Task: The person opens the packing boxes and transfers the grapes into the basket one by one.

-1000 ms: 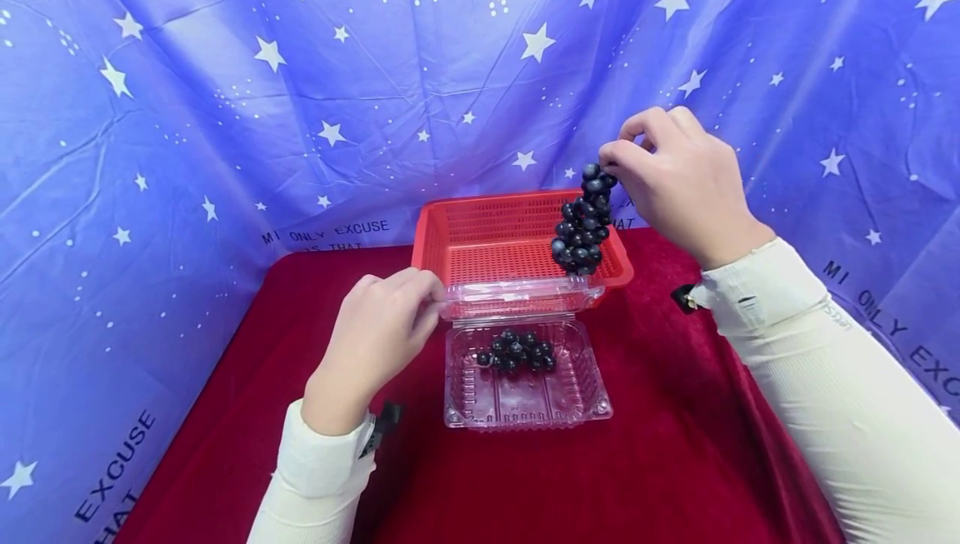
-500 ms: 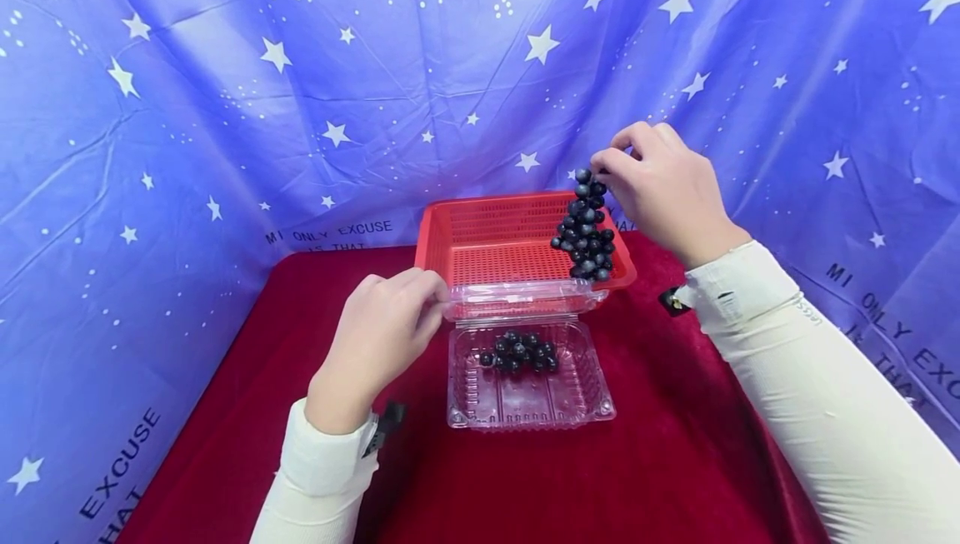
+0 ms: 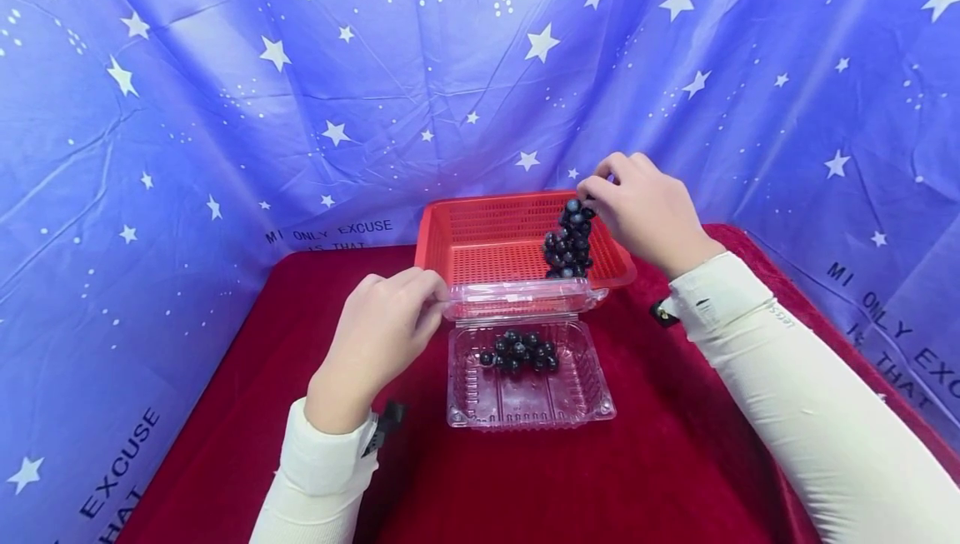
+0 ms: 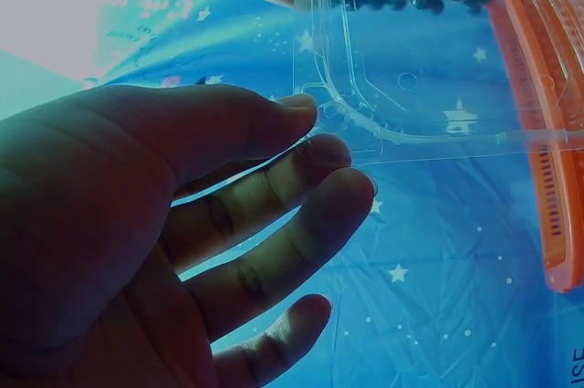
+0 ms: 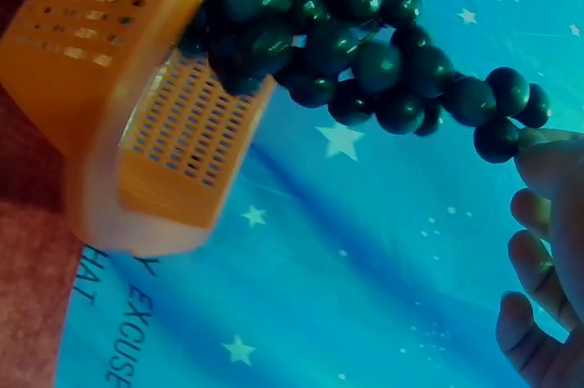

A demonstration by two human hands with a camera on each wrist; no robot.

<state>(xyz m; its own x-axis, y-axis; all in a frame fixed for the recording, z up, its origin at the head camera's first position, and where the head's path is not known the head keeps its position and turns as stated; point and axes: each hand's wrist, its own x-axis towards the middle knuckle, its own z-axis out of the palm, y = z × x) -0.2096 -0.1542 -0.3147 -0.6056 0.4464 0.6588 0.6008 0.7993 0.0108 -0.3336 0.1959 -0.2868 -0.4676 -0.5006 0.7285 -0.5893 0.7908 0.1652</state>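
My right hand [image 3: 645, 207] pinches a bunch of dark grapes [image 3: 567, 244] by its top end. The bunch hangs over the right part of the red basket [image 3: 487, 232], its lower end partly behind the raised clear lid. In the right wrist view the grapes [image 5: 365, 64] stretch from my fingertips to the orange-looking basket [image 5: 182, 123]. My left hand [image 3: 382, 336] pinches the left corner of the lid [image 3: 517, 292], seen between thumb and forefinger in the left wrist view. Below the lid lies the clear plastic clamshell box [image 3: 525, 406], with a smaller bunch of grapes [image 3: 517, 351] in it.
A dark red cloth [image 3: 645, 461] covers the table under the basket and box. Behind stands a blue curtain [image 3: 420, 69] with white stars and lettering, close past the basket's far rim.
My right hand has come down and to the left, lowering the hanging grapes toward the basket. My left hand keeps its place on the lid corner.
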